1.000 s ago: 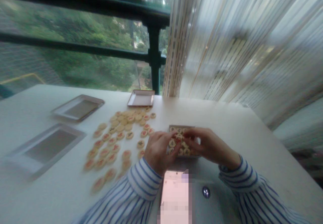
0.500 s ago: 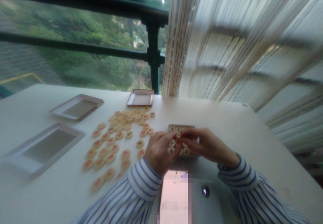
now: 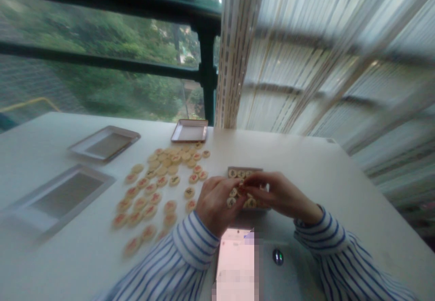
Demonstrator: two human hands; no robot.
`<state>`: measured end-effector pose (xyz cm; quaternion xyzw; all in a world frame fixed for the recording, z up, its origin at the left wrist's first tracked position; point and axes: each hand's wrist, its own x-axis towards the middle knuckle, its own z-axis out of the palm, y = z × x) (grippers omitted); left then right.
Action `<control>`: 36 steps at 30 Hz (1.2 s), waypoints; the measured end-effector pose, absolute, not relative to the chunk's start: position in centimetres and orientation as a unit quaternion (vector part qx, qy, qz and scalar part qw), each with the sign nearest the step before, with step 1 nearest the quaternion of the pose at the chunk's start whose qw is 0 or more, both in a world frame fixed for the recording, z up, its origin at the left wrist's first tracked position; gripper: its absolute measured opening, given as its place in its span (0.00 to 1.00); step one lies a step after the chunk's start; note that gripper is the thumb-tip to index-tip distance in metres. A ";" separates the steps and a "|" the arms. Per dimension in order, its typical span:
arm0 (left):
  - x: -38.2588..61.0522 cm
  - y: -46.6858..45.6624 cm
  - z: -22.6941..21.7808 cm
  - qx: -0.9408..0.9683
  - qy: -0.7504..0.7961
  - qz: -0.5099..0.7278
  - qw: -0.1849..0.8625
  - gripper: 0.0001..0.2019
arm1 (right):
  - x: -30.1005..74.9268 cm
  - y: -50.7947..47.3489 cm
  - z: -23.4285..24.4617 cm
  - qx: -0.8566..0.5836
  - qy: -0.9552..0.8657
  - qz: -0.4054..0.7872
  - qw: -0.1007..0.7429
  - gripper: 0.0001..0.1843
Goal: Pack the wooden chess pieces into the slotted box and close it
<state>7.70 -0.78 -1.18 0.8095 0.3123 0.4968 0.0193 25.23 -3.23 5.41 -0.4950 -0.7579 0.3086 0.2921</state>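
Observation:
Over a small box [image 3: 245, 169] of round Chinese chess pieces [image 3: 232, 192], both my hands meet at the fingertips. My left hand [image 3: 216, 201] is closed in a pinch, and so is my right hand [image 3: 277, 197]. A Chinese chess piece [image 3: 241, 185] is caught between their fingers, mostly covered by them. Inside the box the pieces lie in rows, faces with dark characters up; my hands hide the middle ones. Many loose pieces [image 3: 161, 181] are spread to the left of my left hand, some with red characters, some with dark ones, some blank side up.
Two shallow trays [image 3: 112, 177] [image 3: 137, 135] lie on the left of the white table [image 3: 299, 156], and a smaller one [image 3: 206, 131] at its far edge. A phone with a lit screen [image 3: 238, 255] lies in front of me. Beyond are a green railing [image 3: 206, 61] and a striped curtain [image 3: 234, 65].
The piece between my fingers has tilted, so its face shows less than before. My hands have otherwise barely moved; the curtain has shifted.

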 end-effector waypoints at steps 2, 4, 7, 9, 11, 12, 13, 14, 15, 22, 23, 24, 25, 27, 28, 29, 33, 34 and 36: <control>7.6 -0.8 -1.2 0.815 0.309 0.490 0.021 0.15 | 25.2 -3.3 5.5 -0.495 -0.758 0.308 0.293 0.09; 7.6 -0.7 -1.2 0.817 0.305 0.489 0.022 0.14 | 25.3 -3.3 5.5 -0.497 -0.760 0.301 0.291 0.08; 7.5 -0.6 -1.3 0.819 0.300 0.488 0.028 0.11 | 25.3 -3.3 5.6 -0.502 -0.762 0.286 0.291 0.08; 7.4 -0.5 -1.3 0.818 0.303 0.487 0.039 0.09 | 25.4 -3.3 5.6 -0.504 -0.762 0.281 0.295 0.08; 7.4 -0.4 -1.4 0.815 0.308 0.488 0.054 0.07 | 25.4 -3.3 5.7 -0.501 -0.761 0.281 0.300 0.08; 7.4 -0.4 -1.4 0.812 0.310 0.490 0.063 0.07 | 25.4 -3.2 5.7 -0.499 -0.761 0.284 0.301 0.08; 7.4 -0.3 -1.4 0.810 0.312 0.492 0.073 0.07 | 25.4 -3.2 5.8 -0.497 -0.761 0.287 0.301 0.08; 7.4 -0.3 -1.4 0.807 0.314 0.492 0.084 0.07 | 25.4 -3.2 5.8 -0.495 -0.762 0.290 0.302 0.08; 7.4 -0.3 -1.3 0.805 0.317 0.492 0.095 0.07 | 25.4 -3.3 5.8 -0.492 -0.762 0.293 0.302 0.09; 7.4 -0.4 -1.2 0.786 0.332 0.499 0.152 0.06 | 25.3 -3.3 5.8 -0.482 -0.765 0.298 0.305 0.08; 7.4 -0.4 -1.2 0.783 0.331 0.501 0.160 0.06 | 25.3 -3.3 5.8 -0.484 -0.766 0.298 0.302 0.08; 7.4 -0.4 -1.2 0.781 0.330 0.503 0.169 0.06 | 25.3 -3.3 5.8 -0.485 -0.766 0.297 0.300 0.08; 7.4 -0.4 -1.2 0.779 0.328 0.504 0.179 0.05 | 25.4 -3.3 5.8 -0.486 -0.767 0.295 0.298 0.08; 7.4 -0.4 -1.2 0.772 0.330 0.506 0.200 0.05 | 25.4 -3.3 5.8 -0.486 -0.769 0.292 0.297 0.08; 7.4 -0.4 -1.2 0.767 0.331 0.507 0.211 0.05 | 25.4 -3.3 5.8 -0.485 -0.769 0.290 0.297 0.08; 7.4 -0.4 -1.2 0.762 0.334 0.508 0.222 0.05 | 25.4 -3.3 5.8 -0.484 -0.771 0.288 0.297 0.07; 7.4 -0.5 -1.3 0.747 0.345 0.503 0.264 0.05 | 25.4 -3.3 5.9 -0.479 -0.776 0.285 0.296 0.07; 7.4 -0.5 -1.3 0.744 0.348 0.501 0.273 0.05 | 25.4 -3.4 5.9 -0.477 -0.776 0.285 0.298 0.08; 7.4 -0.7 -1.1 0.736 0.355 0.498 0.292 0.06 | 25.4 -3.4 6.0 -0.474 -0.775 0.287 0.303 0.08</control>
